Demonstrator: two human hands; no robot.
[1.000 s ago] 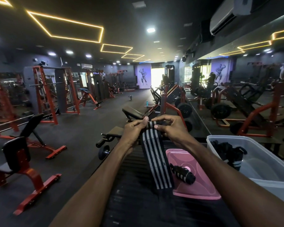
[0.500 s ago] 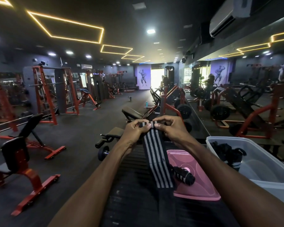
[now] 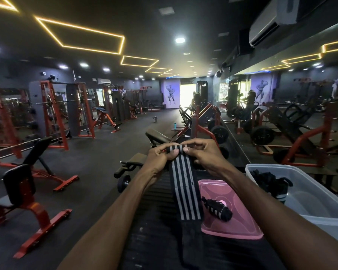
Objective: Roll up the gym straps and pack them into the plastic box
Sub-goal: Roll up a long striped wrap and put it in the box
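Head view: While I watch from the head camera, both hands sit at the centre of the frame, raised over a dark ribbed surface [image 3: 156, 221].
Left hand [image 3: 160, 156]: I see its thumb and curled fingers pinching the far end of the striped strap [image 3: 185, 193] from the left.
Right hand [image 3: 201, 152]: its thumb and fingers are clamped on the same end from the right, the thumb tips nearly meeting at the strap's top edge.
Striped strap: black with grey stripes, its top end turned over between the fingers; the rest runs down the middle of the frame and lies flat on the ribbed surface, its lower end plain black.
Rolled strap [image 3: 220, 210]: a finished roll lies on the pink lid [image 3: 232, 225], lower right of centre, just beside the flat strap.
Pink lid: flat on the surface, touching the strap's right edge as far as I can tell.
Plastic box [image 3: 320, 203]: clear, open, at the right edge of the frame, with dark straps [image 3: 269, 182] bundled in its far corner.
Surroundings: red-framed benches [image 3: 27, 193] at lower left, racks at upper left, a mirror wall [image 3: 281, 114] at right.
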